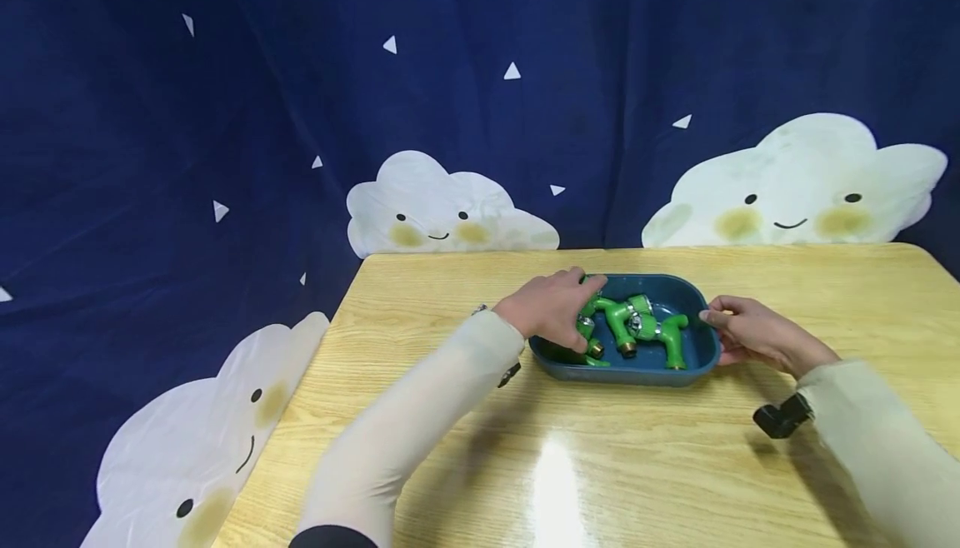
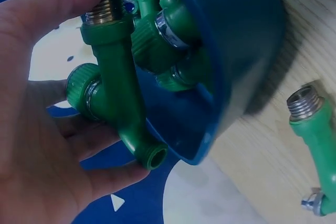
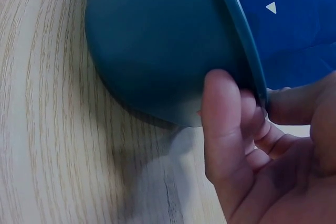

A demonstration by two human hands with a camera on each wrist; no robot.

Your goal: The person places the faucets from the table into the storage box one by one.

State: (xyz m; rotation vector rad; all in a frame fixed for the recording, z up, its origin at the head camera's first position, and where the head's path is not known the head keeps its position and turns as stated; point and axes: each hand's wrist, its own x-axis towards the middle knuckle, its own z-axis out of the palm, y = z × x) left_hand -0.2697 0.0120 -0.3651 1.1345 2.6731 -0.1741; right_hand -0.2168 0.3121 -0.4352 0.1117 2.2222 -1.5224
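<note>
A dark blue plastic tub [image 1: 637, 376] with rounded corners stands on the table, several green taps [image 1: 620, 316] with brass or silver threaded ends lying in it. At the tub's left end, my left hand [image 1: 553, 308] reaches over the rim. The left wrist view shows it holding a green tap [image 2: 113, 72], thumb at the threaded end and fingers along the knob and spout. My right hand [image 1: 765, 335] pinches the tub's right rim, thumb inside and fingers against the outer wall [image 3: 152, 40].
In the left wrist view, another green tap [image 2: 320, 140] with a silver threaded end lies on the wooden table beside the tub. Behind the table [image 1: 675, 465] hangs a dark blue curtain [image 1: 465, 98] printed with white clouds and triangles.
</note>
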